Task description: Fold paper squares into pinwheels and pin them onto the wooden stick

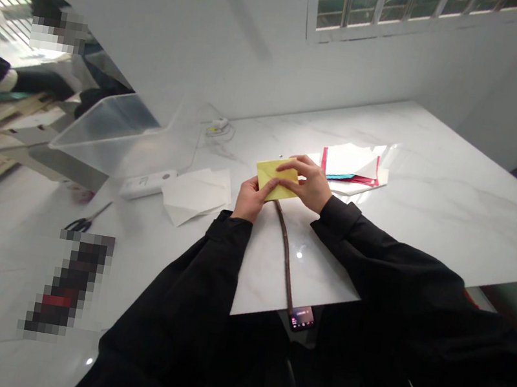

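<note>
My left hand (248, 202) pinches the lower left edge of a yellow sheet of paper (267, 170), its thumb lying on the front. From the right, my right hand (314, 188) holds the same paper, its thumb and fingers over the right side. The paper is raised in front of me above the white table (443, 203); whether it is folded or a stack I cannot tell. Below it a thin brown stick-like piece (287, 250) runs to the table's front edge, where a lit phone (302, 318) shows.
Behind my right hand lie red, blue and white papers (352, 162). To the left are white sheets (199, 194), a white power strip (148, 184), scissors (87, 220) and a clear plastic bin (116, 132). A co-worker's dark sleeve (41, 80) reaches in at far left.
</note>
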{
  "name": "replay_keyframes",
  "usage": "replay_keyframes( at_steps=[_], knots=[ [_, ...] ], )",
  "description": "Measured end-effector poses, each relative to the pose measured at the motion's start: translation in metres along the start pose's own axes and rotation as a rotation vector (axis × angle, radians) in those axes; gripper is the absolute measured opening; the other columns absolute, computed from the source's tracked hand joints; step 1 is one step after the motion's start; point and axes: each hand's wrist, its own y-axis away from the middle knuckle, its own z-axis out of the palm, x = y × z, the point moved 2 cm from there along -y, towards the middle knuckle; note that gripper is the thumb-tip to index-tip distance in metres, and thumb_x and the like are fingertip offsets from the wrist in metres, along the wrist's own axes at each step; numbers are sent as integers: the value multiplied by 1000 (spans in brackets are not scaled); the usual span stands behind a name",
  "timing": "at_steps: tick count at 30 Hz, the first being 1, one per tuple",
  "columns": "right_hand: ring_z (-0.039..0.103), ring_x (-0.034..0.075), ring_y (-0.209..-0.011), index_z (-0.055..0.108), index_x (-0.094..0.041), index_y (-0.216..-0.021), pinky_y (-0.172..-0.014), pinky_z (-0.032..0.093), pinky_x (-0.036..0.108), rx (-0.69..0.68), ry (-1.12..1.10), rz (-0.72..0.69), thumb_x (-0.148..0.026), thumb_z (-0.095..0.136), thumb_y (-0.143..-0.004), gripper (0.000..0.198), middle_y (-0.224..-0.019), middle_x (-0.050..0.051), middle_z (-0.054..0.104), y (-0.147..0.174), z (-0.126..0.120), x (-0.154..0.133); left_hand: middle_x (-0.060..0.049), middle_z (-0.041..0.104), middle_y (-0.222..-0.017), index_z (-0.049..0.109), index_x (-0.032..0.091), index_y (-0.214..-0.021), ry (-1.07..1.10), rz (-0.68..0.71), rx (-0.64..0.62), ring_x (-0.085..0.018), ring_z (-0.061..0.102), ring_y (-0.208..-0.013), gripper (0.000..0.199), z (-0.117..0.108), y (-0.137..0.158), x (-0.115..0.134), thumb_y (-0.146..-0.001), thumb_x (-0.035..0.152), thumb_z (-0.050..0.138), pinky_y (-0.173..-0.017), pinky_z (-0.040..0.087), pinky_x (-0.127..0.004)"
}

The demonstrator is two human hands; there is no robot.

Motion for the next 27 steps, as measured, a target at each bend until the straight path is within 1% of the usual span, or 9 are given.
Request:
replay_keyframes(
  at_steps=[1, 3, 6, 10, 15, 17, 19, 22, 27],
  knots=[
    [65, 26, -110, 80, -25, -106, -80, 61, 35, -9, 25, -11, -37, 77, -89, 20, -122, 10, 65, 0, -1, 0, -10, 80, -95, 75, 12, -103, -1, -5, -4, -30, 75, -99, 64, 0, 0, 0, -59, 53, 96, -85, 62, -39],
    [66, 25, -109, 82, -25, -100, -79, 60, 34, -33, 59, -26, -32, 76, -90, 14, -121, 9, 65, -1, -2, 0, -10, 80, -95, 75, 12, -103, 3, -8, -12, -30, 75, -99, 63, 0, 1, 1, -58, 52, 96, -85, 62, -39],
    [67, 24, -106, 83, -25, -98, -82, 58, 34, -71, 81, -47, -28, 76, -90, 11, -120, 9, 67, -3, -3, 0, -10, 80, -95, 76, 12, -100, 26, -6, -23, -29, 75, -98, 62, 0, 1, 0, -57, 51, 97, -85, 62, -38],
    [67, 24, -104, 82, -23, -92, -88, 56, 36, -73, 98, -46, -28, 78, -88, 7, -115, 8, 69, -5, -4, -2, -10, 80, -96, 76, 13, -101, 41, -26, -34, -29, 75, -97, 63, -1, 1, -3, -58, 54, 96, -82, 62, -38],
    [65, 23, -93, 80, -22, -90, -83, 54, 35, -83, 68, -5, -29, 79, -86, 8, -96, 6, 67, -6, -3, 3, -11, 79, -96, 75, 13, -104, 41, -42, 5, -29, 76, -95, 65, -3, 0, -7, -62, 60, 93, -80, 62, -37],
    [64, 21, -88, 80, -21, -89, -84, 53, 36, -81, 44, 12, -30, 78, -87, 9, -90, 5, 66, -8, -3, 7, -12, 79, -97, 75, 12, -104, 41, -29, 24, -28, 76, -94, 65, -4, -1, -7, -62, 59, 93, -80, 62, -37],
    [64, 20, -86, 79, -20, -88, -85, 53, 36, -86, -4, 21, -30, 75, -88, 11, -88, 4, 66, -9, -3, 12, -12, 80, -97, 75, 12, -104, 34, -5, 41, -27, 76, -92, 65, -5, -1, -6, -62, 59, 93, -80, 62, -37],
    [64, 20, -87, 79, -20, -87, -87, 53, 37, -103, -60, 27, -32, 74, -89, 13, -90, 5, 69, -10, -3, 17, -11, 80, -94, 77, 12, -102, -5, 45, 54, -25, 75, -86, 63, -7, -3, -6, -63, 59, 92, -80, 61, -37],
    [64, 21, -89, 80, -21, -87, -85, 53, 37, -118, -5, 51, -31, 77, -86, 10, -95, 6, 70, -7, -1, 21, -7, 79, -88, 79, 13, -98, -88, 125, 68, -22, 74, -80, 57, -9, -5, -8, -67, 60, 89, -79, 59, -35]
  ],
)
